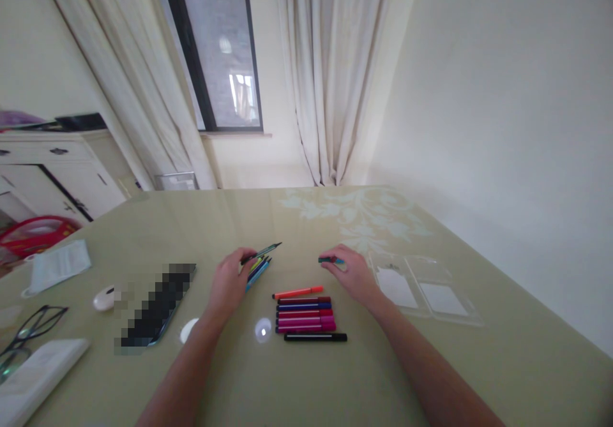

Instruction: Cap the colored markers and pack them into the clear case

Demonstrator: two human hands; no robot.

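Observation:
My left hand [234, 280] is closed round a dark felt-tip pen [266, 249], whose bare pointed tip aims up and to the right. Beneath those fingers lie several more felt-tip pens [258, 276], yellow-green, dark blue and light blue, partly hidden by the hand. A little to the right, my right hand [352, 272] pinches a small dark-and-teal piece that looks like a pen cap [326, 260]; the fingers cover part of it. Between my forearms, an orange pen [297, 292] lies slightly slanted above a row of dark red, blue, red and magenta pens [306, 315]. A black pen [315, 337] is nearest me.
Clear plastic sleeves with white cards [397, 288] lie right of my right hand. On the left are a phone [160, 306], a white mouse [104, 299], glasses [43, 318], a face mask [60, 265] and a white box-like object [43, 376]. A wall borders the table's right side.

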